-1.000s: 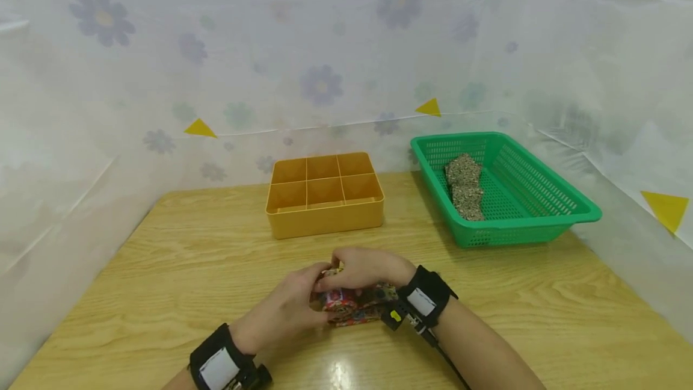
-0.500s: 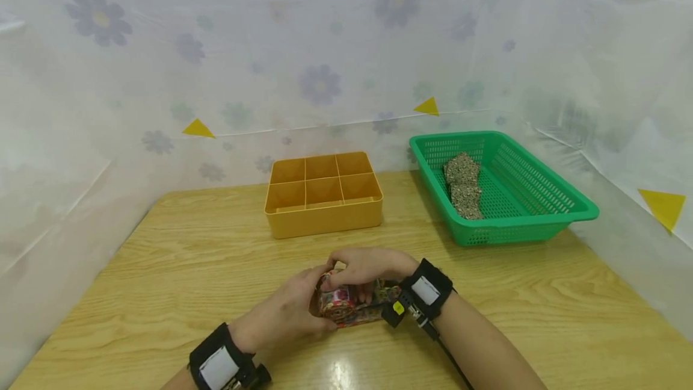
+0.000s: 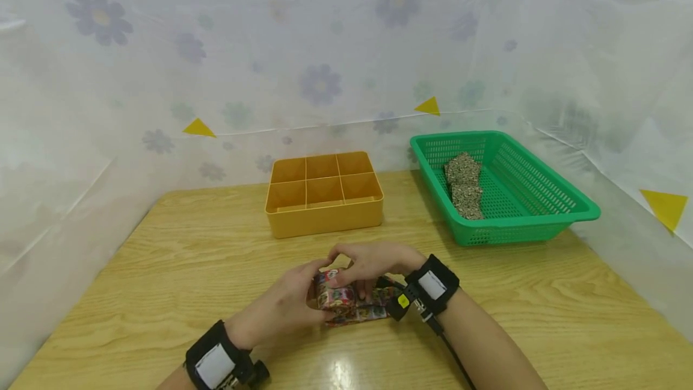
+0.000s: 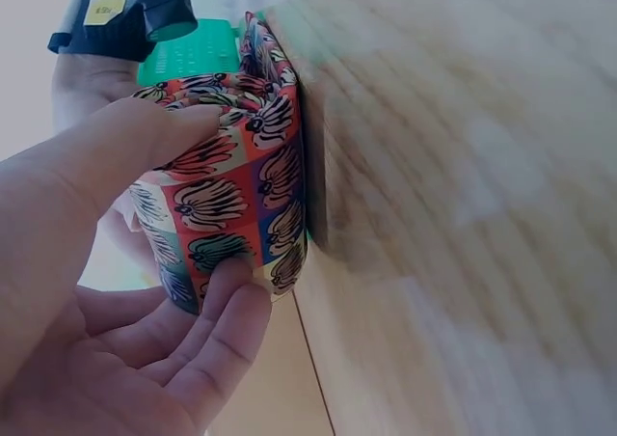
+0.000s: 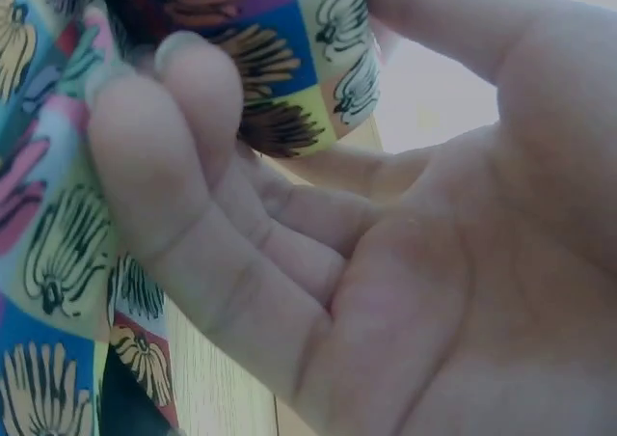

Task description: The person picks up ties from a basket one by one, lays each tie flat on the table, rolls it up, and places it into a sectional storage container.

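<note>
A brightly patterned cloth [image 3: 335,300], partly wound into a thick roll, lies at the front middle of the wooden table. Its unrolled tail [image 3: 370,313] stretches flat to the right. My left hand [image 3: 284,306] grips the roll from the left; in the left wrist view its thumb lies over one end of the roll [image 4: 227,204] and its fingertips press the other. From above and behind, my right hand [image 3: 373,260] holds the roll with its thumb in front. Other right fingers [image 5: 193,214] sit between roll and tail in the right wrist view.
A yellow six-compartment box [image 3: 325,219] stands behind the hands. To the right is a green perforated basket [image 3: 520,230] with brownish speckled bundles [image 3: 464,185] along its left side. Floral sheeting [image 3: 319,47] hangs around the table. A cable [image 3: 455,354] trails along the right forearm.
The roll has turned in the hands, and more of its front end shows. The right hand and wrist have shifted slightly right, uncovering more of the flat tail.
</note>
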Action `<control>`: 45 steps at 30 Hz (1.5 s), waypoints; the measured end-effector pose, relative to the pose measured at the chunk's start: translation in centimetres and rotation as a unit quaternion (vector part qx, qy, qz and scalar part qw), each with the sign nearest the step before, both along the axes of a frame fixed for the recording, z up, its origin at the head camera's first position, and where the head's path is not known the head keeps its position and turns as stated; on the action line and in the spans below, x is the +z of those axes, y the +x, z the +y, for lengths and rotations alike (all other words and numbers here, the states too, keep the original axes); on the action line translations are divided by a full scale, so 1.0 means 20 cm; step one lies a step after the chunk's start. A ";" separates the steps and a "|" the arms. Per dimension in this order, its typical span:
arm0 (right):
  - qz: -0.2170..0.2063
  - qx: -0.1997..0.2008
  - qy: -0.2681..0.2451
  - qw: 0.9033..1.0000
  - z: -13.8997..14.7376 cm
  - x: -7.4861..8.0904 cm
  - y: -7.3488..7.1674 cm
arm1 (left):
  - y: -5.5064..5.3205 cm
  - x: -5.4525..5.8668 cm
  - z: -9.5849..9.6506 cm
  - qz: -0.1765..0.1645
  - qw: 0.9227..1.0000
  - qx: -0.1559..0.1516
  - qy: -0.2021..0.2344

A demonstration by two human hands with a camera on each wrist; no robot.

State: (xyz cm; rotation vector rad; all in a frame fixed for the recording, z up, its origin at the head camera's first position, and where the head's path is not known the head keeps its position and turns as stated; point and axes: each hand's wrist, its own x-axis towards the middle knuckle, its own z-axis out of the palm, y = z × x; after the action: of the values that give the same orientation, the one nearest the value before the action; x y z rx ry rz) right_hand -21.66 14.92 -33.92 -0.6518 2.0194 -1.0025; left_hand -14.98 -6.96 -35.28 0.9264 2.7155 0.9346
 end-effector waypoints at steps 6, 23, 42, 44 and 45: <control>0.090 -0.001 0.048 0.995 -0.02 0.02 0.00 | 0.01 0.01 0.00 0.011 1.000 0.012 -0.017; 0.201 -0.031 0.067 0.977 -0.12 0.02 0.09 | 0.04 0.03 0.03 0.034 0.999 0.002 -0.009; 0.006 0.036 -0.050 0.998 -0.02 -0.02 0.00 | 0.04 0.00 0.00 0.017 0.998 -0.014 -0.062; -0.015 0.045 -0.060 0.997 -0.01 -0.02 -0.01 | 0.03 0.01 0.00 0.022 0.998 -0.014 -0.050; -0.023 0.048 -0.063 0.997 0.00 -0.02 -0.02 | 0.03 0.01 0.00 0.019 0.999 -0.013 -0.044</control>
State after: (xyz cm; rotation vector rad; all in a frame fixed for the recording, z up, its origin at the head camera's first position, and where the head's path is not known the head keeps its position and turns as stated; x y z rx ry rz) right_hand -22.02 14.94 -34.36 -0.7772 1.8782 -1.0847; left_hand -14.32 -6.95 -35.04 0.9701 2.7446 0.7932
